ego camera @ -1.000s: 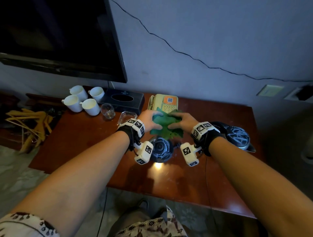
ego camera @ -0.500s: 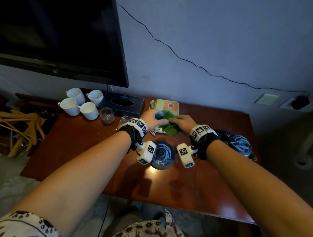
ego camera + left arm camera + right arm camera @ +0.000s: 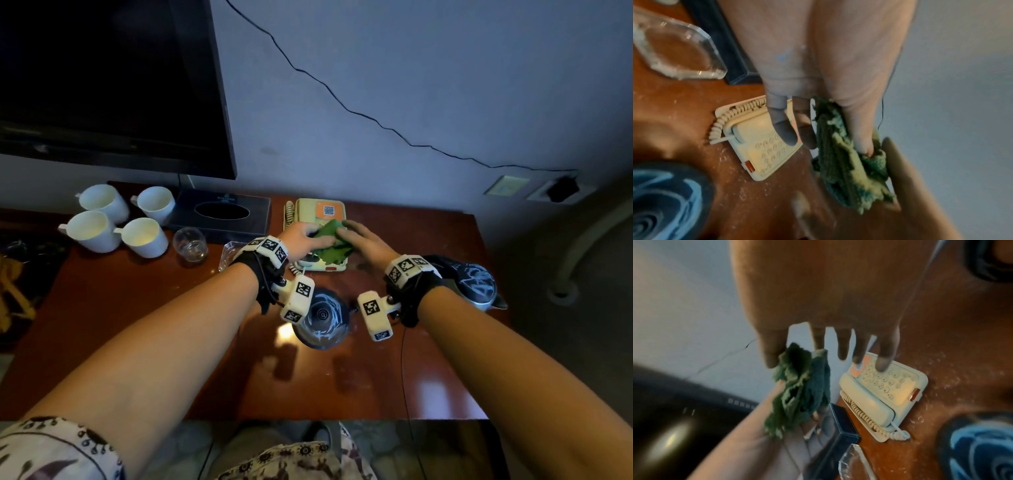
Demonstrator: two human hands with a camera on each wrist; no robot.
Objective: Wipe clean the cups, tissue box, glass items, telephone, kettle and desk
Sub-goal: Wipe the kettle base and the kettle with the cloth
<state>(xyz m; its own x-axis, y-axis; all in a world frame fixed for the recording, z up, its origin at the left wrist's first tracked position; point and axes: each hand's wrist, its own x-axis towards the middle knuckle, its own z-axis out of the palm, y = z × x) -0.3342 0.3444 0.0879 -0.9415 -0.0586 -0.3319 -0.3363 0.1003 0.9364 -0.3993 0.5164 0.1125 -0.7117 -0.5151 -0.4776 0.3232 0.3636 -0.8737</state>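
Item: telephone (image 3: 315,236), cream, lying at the desk's (image 3: 428,377) 12 o'clock edge. Step in hand, judged: telephone wiping. Left hand (image 3: 301,240) is pinching the green cloth (image 3: 330,243) above the keypad; right hand (image 3: 368,241), fingers spread, is touching the cloth's 3 o'clock side. Next move likely calls for pressing the cloth down onto the keys.

telephone (image 3: 317,219) right of tissue box (image 3: 222,214)
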